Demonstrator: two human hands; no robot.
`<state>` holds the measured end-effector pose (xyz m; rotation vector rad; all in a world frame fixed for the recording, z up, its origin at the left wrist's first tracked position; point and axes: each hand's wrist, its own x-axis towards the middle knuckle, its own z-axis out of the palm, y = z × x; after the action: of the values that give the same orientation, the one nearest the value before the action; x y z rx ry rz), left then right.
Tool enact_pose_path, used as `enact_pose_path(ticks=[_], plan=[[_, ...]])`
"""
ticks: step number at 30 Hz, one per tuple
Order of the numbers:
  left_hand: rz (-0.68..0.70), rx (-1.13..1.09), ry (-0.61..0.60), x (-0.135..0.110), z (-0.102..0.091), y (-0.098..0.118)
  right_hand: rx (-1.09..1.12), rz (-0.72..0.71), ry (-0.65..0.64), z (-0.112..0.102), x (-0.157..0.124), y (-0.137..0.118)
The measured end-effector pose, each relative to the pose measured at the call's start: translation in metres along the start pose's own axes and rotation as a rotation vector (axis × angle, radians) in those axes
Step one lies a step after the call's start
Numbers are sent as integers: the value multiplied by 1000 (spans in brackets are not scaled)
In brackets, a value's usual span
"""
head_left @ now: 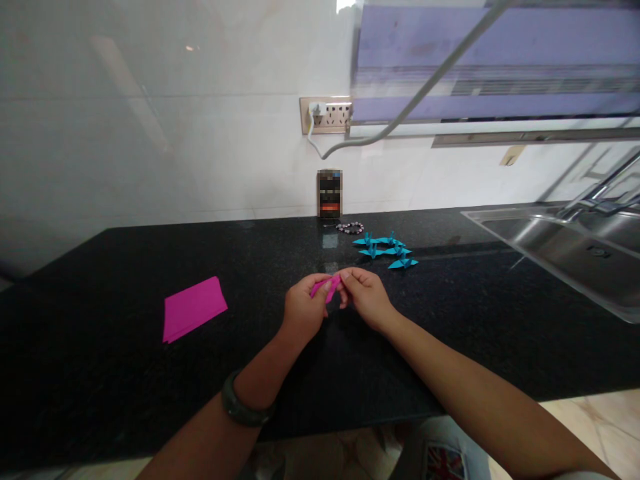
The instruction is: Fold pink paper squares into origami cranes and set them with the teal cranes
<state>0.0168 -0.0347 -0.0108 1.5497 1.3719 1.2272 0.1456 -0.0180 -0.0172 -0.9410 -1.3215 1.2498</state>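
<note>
A small piece of folded pink paper [334, 285] is pinched between my two hands above the dark countertop. My left hand [306, 303] grips its left part, thumb on top. The fingers of my right hand [367, 293] close on its upper right end. Parts of the paper are hidden behind the fingers, so its exact folded shape cannot be made out. Just beyond my right hand, several blue paper cranes [371, 251] stand in a loose group. To the left lies a stack of flat pink paper sheets [195, 307].
A phone-like device [330, 195] leans on the wall, a beaded bracelet [351, 228] beside it. At the right, a steel sink [565, 250] is set into the black countertop [125, 267]. A grey cable [390, 133] runs from the wall socket [327, 115].
</note>
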Motion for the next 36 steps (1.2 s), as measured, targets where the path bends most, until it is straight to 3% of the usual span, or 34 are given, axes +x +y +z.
enact_pose_path(ticks=[5,9,12,16,20,26,28,33,36], plan=[[7,-56,-13,1,0,1,-55,5,15,0,0,1],[-56,-246,-32,2,3,1,-28,-17,98,-2,2,1],[-120,-377,28,4,4,-1,52,-17,150,-4,4,0],[-126,-337,55,6,2,-2,-56,-19,114,-5,3,-2],[-67,-221,53,6,-1,0,-304,-130,76,-7,2,-1],[-61,-397,121,7,-2,-1,-435,-242,73,-9,1,1],[-44,-422,112,8,-2,-2,-446,-281,79,-10,0,0],[-49,-560,99,8,-2,-1,-384,-210,-82,-8,-3,-4],[-88,-638,52,8,-2,-2,-322,-180,-55,-5,-5,-4]])
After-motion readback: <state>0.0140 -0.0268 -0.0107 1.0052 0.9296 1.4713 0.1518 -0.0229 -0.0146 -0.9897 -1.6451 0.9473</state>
